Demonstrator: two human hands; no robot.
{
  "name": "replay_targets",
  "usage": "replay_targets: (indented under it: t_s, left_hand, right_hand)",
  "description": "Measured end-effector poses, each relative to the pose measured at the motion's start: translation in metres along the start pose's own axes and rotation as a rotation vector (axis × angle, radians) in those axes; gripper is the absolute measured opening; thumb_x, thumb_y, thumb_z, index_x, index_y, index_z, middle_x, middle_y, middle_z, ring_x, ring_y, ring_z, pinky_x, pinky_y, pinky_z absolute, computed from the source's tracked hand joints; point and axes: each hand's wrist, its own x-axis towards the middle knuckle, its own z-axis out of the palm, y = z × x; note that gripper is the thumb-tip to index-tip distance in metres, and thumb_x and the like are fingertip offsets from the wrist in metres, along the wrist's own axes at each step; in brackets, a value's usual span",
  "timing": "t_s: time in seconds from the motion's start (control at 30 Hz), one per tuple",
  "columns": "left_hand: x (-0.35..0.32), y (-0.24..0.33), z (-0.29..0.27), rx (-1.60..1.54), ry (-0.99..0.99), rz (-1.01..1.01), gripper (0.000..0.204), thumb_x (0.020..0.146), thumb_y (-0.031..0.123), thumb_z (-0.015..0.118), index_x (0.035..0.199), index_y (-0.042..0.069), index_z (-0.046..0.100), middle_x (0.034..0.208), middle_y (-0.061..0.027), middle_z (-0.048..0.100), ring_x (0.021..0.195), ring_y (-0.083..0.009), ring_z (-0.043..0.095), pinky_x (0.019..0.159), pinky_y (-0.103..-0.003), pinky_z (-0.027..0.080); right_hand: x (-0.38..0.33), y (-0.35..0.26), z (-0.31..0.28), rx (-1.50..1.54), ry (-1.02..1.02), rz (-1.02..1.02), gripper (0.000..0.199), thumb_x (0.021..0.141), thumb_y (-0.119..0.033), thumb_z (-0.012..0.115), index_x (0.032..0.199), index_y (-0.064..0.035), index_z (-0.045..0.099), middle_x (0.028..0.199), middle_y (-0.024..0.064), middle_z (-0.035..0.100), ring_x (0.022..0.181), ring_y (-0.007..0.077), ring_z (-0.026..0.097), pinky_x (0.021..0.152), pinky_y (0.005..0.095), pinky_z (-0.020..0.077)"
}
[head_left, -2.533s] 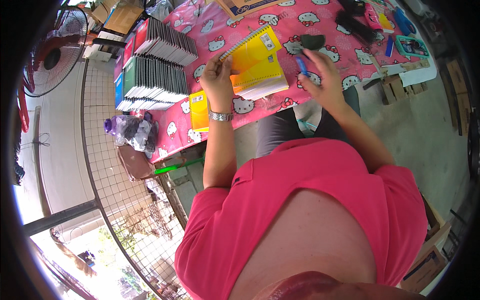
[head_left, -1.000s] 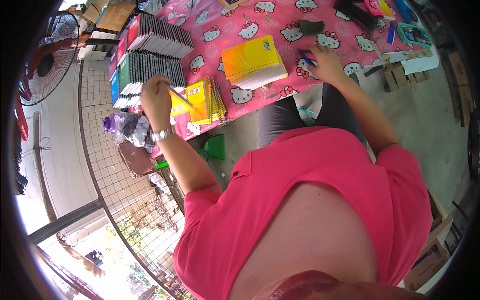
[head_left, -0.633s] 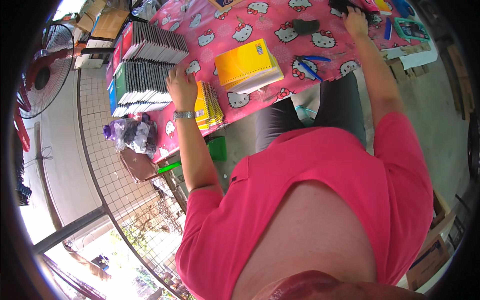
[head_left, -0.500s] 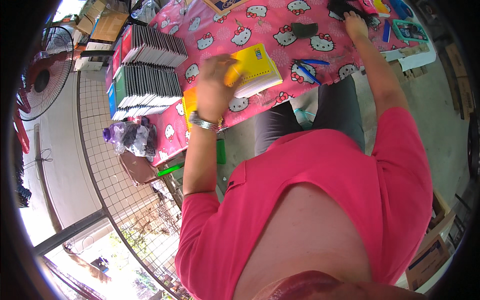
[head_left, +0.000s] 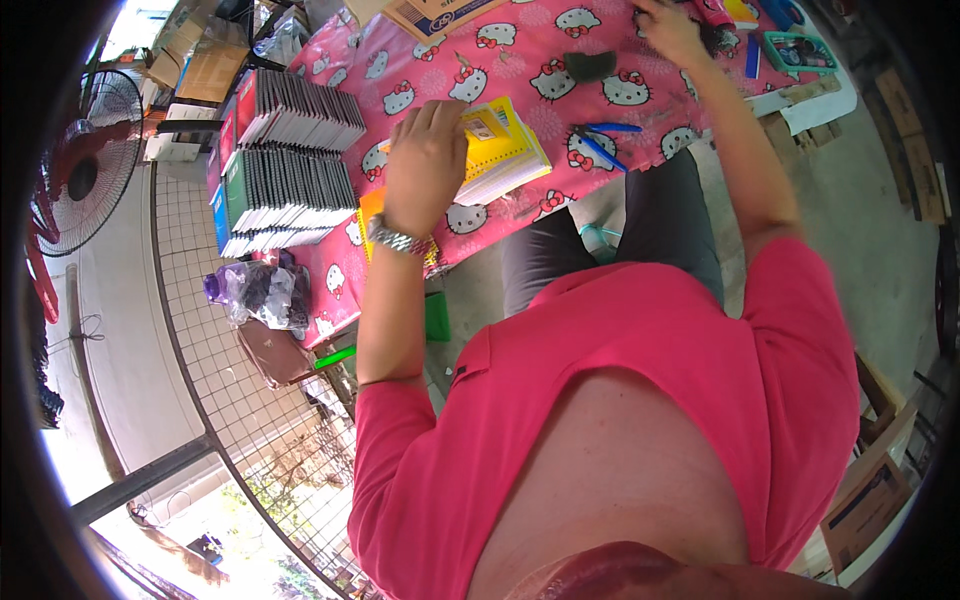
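Observation:
My left hand [head_left: 428, 160] is closed at the left edge of a yellow spiral notebook [head_left: 485, 138], the top one of a small stack on the table. That notebook sits skewed over the yellow ones beneath [head_left: 525, 165]; my thumb and fingertips are partly hidden. More yellow and orange notebooks [head_left: 370, 205] lie under my left wrist. At the far right, my right hand [head_left: 668, 30] is held over the table with its fingers apart and nothing visible in them. Beside it lies a dark bristly thing [head_left: 715, 38], partly covered by the hand.
Tall rows of dark-edged notebooks [head_left: 295, 190] stand at the left. Blue-handled pliers [head_left: 605, 140] and a dark green piece [head_left: 590, 66] lie on the pink patterned tablecloth [head_left: 520, 60]. A green tray [head_left: 800, 52] is far right, a cardboard box [head_left: 440, 15] at the back, a fan [head_left: 95, 165] left.
My right hand has lifted off the dark bristly thing and moved left, fingers spreading. The top yellow notebook has shifted left and turned slightly, with my left hand at its edge.

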Motion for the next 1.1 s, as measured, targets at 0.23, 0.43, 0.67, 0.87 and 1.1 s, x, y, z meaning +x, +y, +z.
replay_targets:
  t_s: [0.23, 0.43, 0.67, 0.87, 1.1]
  left_hand:
    - [-0.007, 0.006, 0.02, 0.039, 0.11, -0.053, 0.02, 0.085, 0.012, 0.062, 0.103, 0.006, 0.058, 0.092, -0.0107, 0.064, 0.086, -0.03, 0.058, 0.083, -0.042, 0.039]
    - [-0.011, 0.008, 0.02, 0.021, 0.147, -0.029, 0.017, 0.085, 0.013, 0.064, 0.101, 0.007, 0.06, 0.089, -0.0094, 0.064, 0.084, -0.0286, 0.058, 0.081, -0.041, 0.038]
    - [-0.011, 0.01, 0.019, 0.016, 0.151, -0.045, 0.017, 0.085, 0.013, 0.065, 0.101, 0.008, 0.06, 0.088, -0.0086, 0.064, 0.083, -0.0283, 0.059, 0.08, -0.041, 0.038]
    - [-0.01, 0.012, 0.021, 0.024, 0.144, -0.043, 0.015, 0.086, 0.015, 0.064, 0.099, 0.009, 0.06, 0.088, -0.0089, 0.065, 0.082, -0.0285, 0.059, 0.08, -0.04, 0.038]
    - [-0.012, 0.016, 0.019, 0.032, 0.156, -0.064, 0.024, 0.086, 0.018, 0.065, 0.107, 0.01, 0.056, 0.09, -0.0076, 0.065, 0.087, -0.0279, 0.06, 0.087, -0.046, 0.038]
  right_hand:
    - [-0.065, -0.164, -0.057, 0.879, -0.21, -0.459, 0.022, 0.089, -0.016, 0.067, 0.11, -0.0115, 0.07, 0.091, 0.0048, 0.062, 0.088, 0.0183, 0.062, 0.078, 0.0291, 0.0489]
    - [-0.071, -0.173, -0.059, 0.85, -0.144, -0.482, 0.019, 0.085, -0.009, 0.069, 0.103, -0.0097, 0.071, 0.093, 0.0045, 0.061, 0.09, 0.0201, 0.061, 0.078, 0.0319, 0.0487]
    - [-0.075, -0.177, -0.06, 0.779, -0.044, -0.627, 0.019, 0.079, -0.001, 0.068, 0.097, -0.0075, 0.068, 0.096, 0.0053, 0.062, 0.091, 0.0228, 0.061, 0.08, 0.034, 0.0486]
    - [-0.076, -0.175, -0.052, 0.886, -0.089, -0.635, 0.022, 0.08, 0.0, 0.067, 0.101, -0.0062, 0.065, 0.098, 0.0051, 0.063, 0.094, 0.0235, 0.062, 0.077, 0.0346, 0.0502]
    - [-0.08, -0.187, -0.079, 0.583, -0.433, -0.408, 0.026, 0.086, -0.009, 0.064, 0.111, -0.0077, 0.058, 0.091, 0.0118, 0.066, 0.088, 0.0276, 0.064, 0.069, 0.0414, 0.0514]
